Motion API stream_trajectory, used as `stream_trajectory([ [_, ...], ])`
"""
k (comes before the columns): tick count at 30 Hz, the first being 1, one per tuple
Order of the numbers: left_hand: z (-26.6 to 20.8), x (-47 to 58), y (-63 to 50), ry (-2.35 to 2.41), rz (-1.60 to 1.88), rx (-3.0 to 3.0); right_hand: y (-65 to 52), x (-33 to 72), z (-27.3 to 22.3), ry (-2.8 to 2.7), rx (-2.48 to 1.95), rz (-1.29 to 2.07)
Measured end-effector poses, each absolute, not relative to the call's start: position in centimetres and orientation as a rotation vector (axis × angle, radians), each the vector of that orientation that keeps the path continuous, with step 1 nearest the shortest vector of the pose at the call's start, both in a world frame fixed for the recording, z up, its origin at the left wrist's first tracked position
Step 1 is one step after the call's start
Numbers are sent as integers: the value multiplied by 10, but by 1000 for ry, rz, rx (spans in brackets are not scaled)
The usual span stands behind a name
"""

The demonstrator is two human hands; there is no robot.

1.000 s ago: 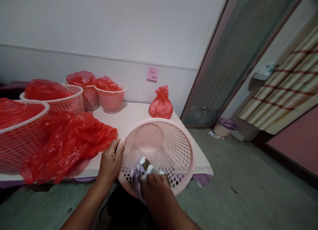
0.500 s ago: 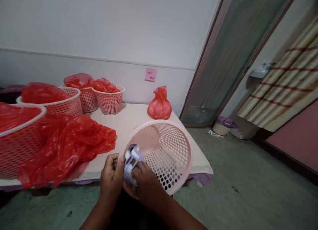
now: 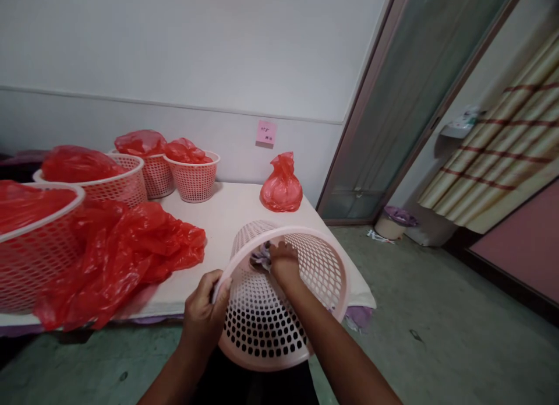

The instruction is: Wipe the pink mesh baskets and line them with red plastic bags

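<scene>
A pink plastic basket [image 3: 323, 265] with a holed wall lies tilted, its mouth facing me, at the front edge of the white-covered table. My left hand [image 3: 205, 309] is closed on its rim at the left, thumb on the inside. Deep inside the basket, my right hand [image 3: 285, 262] presses a crumpled white and purple cloth [image 3: 261, 257] against the inner surface near the bottom. The fingers are bent over the cloth and partly hidden.
Several baskets [image 3: 194, 180] with red plastic bags stand at the left. A loose red bag [image 3: 144, 236] spreads over the table [image 3: 236, 198]. One tied red bag [image 3: 282, 183] stands near the wall. A lined bin [image 3: 390, 224] is on the floor at right.
My right hand has moved with the cloth from the basket's left rim to deep inside. The basket has tipped and shifted slightly right and down. My left hand stays on the rim.
</scene>
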State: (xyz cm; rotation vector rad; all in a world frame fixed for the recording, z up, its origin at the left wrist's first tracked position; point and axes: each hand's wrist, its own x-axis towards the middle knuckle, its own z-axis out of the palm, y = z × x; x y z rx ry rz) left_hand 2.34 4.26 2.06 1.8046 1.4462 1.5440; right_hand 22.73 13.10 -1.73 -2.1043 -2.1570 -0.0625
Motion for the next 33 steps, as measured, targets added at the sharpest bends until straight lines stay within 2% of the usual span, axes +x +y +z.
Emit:
stream_trajectory([
  [6,27,31,39,1319,1549,2109,127,201,-36,-2261,-2004,254],
  [12,35,25,52,1462,1577,2021,66,192,-1,-2581,-1468,534],
  [15,33,18,57,1568,1565,1931,30,205,15,-2749,-1411,357],
  [17,30,15,57,1625,1548,1888,20,217,21,-2803,-1531,216],
  [22,25,14,50,1681,1500,1847,30,240,31,-2591,-1847,-99],
  [24,27,15,50,1703,1493,1826,27,236,29,-2568,-1817,4],
  [29,29,12,49,1746,1455,1766,8,202,13,-2402,-1535,531],
  [33,17,8,33,1744,1345,1630,20,197,-3,-2287,-1554,564],
])
